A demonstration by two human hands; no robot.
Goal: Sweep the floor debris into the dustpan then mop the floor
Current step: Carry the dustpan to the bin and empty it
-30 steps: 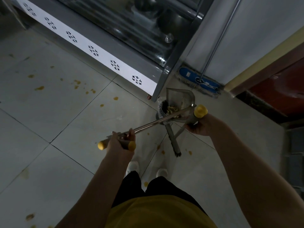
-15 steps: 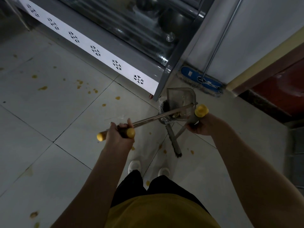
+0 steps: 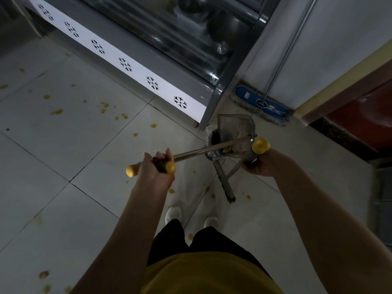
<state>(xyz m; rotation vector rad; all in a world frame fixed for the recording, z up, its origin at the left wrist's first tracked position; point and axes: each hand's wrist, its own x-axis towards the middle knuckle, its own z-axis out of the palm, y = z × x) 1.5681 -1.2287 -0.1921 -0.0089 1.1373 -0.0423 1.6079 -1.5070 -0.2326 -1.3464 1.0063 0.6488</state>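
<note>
In the head view, over the last 1 second the left hand (image 3: 156, 168) has been raised a little, clamped round the long metal handle (image 3: 201, 150) with yellow end caps. The grey metal dustpan (image 3: 235, 126) is thereby kept tipped over the small bag-lined bin (image 3: 213, 137). The heap of yellow debris in the pan has been reduced to a few bits at its lip, so the emptying is judged nearly done. The right hand (image 3: 257, 166) is curled round the yellow-capped handle of the thin broom (image 3: 224, 183), whose brush end appears to rest on the pale tiled floor (image 3: 63, 209) beside the bin. Many yellow scraps (image 3: 56, 112) are left on the tiles, some near the 2 white shoes (image 3: 173, 213), so more sweeping is called for before the blue flat mop (image 3: 250, 97), leant against the wall behind the bin, is taken up. The tipping is crowded by the corner of the steel glass-fronted cabinet (image 3: 127, 45)
</note>
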